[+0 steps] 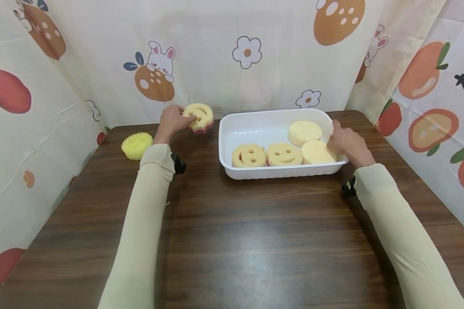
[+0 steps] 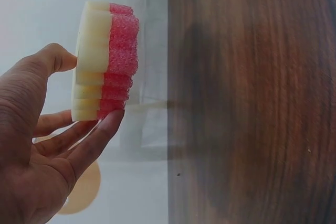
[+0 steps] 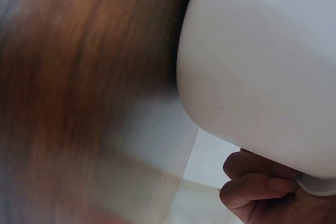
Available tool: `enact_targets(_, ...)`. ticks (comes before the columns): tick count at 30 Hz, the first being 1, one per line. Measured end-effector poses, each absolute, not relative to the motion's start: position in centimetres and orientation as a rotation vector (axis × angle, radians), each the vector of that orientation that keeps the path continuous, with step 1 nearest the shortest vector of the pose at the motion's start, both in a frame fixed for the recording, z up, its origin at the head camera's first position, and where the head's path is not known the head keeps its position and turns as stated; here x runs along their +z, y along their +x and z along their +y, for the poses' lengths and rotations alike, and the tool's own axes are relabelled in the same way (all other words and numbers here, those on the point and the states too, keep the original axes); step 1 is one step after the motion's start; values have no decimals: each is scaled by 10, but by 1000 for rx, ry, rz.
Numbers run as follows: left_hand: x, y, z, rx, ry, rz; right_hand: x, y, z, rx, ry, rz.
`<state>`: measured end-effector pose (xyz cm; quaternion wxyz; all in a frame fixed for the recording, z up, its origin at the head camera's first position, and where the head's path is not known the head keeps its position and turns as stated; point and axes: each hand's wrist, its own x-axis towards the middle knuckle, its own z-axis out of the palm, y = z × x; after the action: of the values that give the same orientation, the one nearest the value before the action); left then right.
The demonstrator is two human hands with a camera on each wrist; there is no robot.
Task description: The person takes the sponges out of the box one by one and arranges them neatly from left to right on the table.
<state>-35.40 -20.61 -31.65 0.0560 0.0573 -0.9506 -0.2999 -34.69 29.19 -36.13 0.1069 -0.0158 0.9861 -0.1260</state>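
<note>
Pinching a scalloped smiley-face sponge [image 1: 202, 118] between thumb and fingers of the left hand [image 1: 172, 123], plainly the nearer of the two, above the dark wood table [image 1: 255, 231] and just left of the white tray [image 1: 282, 173], not touching it. Holding it out from the fingertips toward the tray, with yellow face mostly up, pink layer beneath and smile turned toward the far right; near-round, so lacking any clear long axis across the face. Gripping the tray's right-end rim with curled fingers of the right hand [image 1: 346, 141].
</note>
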Motion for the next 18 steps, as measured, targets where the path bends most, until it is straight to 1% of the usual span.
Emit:
enact_targets(10,-327,-353,-217,-834,207,-2914,-362,-348,291,-369,-46,2909)
enact_targets(18,-334,-344,-228,-807,219,-2908,-362,-350,293,-383,-46,2894)
